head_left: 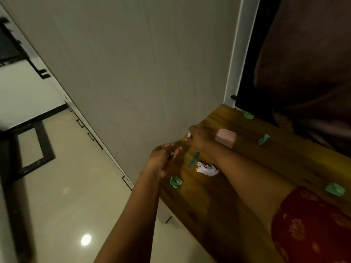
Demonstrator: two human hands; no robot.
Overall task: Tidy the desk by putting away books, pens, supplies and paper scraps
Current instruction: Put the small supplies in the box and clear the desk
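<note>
Red sleeve (311,228), bottom right, is cut off by the frame edge. Both forearms reach over the wooden table (218,202). Everything is blurred, so small things are hard to make out. Left hand (161,160) curls its fingers round something thin, maybe a pen, too blurred to name. Right hand (197,138) grips a small white-tipped thing at the table's far edge, beside a pink box (226,138). Loose on the table lie a white scrap (207,169), a teal strip (194,160) and green scraps (176,182), well apart.
</note>
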